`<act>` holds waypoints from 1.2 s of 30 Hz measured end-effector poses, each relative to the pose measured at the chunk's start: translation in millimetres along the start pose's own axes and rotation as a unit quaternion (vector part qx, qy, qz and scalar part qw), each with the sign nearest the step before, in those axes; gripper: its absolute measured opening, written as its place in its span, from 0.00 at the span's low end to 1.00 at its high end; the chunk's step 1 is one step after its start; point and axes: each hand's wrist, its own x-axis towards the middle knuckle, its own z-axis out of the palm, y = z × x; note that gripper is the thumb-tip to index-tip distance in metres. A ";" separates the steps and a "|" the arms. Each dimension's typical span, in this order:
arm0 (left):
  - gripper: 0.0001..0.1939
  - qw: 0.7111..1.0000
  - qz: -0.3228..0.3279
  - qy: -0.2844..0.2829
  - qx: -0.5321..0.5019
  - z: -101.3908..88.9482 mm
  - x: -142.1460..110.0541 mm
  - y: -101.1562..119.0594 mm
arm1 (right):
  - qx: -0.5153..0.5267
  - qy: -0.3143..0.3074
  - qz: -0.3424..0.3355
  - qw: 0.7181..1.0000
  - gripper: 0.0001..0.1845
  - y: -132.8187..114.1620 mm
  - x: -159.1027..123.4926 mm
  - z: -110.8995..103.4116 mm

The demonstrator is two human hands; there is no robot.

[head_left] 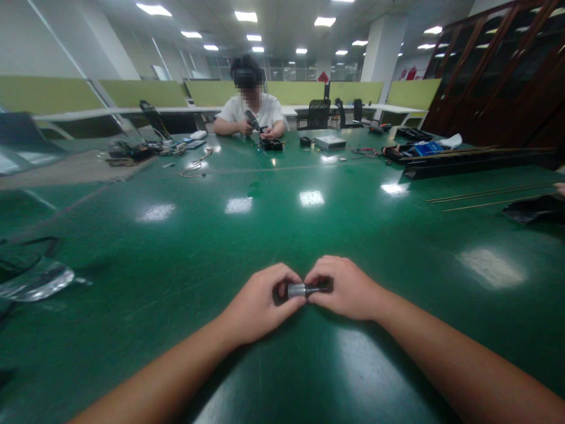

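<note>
Between my two hands, just above or on the green table (282,235), lies a small cylindrical part (296,290) with a silver middle and dark ends. It looks like a small motor, though its exact kind is hard to make out. My left hand (267,300) is closed around its silver body, thumb in front and fingers behind. From the right, my right hand (348,288) pinches the darker, thinner end (318,287). The fingertips of both hands almost meet at the middle of the part.
Across the table a person (249,112) holds a power drill (253,120) over a black part (271,144). A silver box (330,142) stands nearby. Tools and cables (132,150) lie far left, a clear plastic bag (35,280) nearer left. Thin rods (489,193) and a black channel (468,166) lie right.
</note>
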 end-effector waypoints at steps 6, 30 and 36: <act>0.07 1.000 -0.005 -0.001 -0.011 1.1 -0.6 -0.5 | 0.000 -0.002 -0.001 1.000 0.06 0.5 0.2 1.5; 0.07 1.000 -0.006 0.004 -0.006 1.3 -1.0 -1.7 | 0.000 -0.036 0.012 0.999 0.04 0.4 -0.1 -5.6; 0.07 1.000 -0.006 0.004 -0.002 1.0 -1.1 -1.6 | 0.001 -0.041 0.015 0.999 0.04 0.6 0.3 -7.5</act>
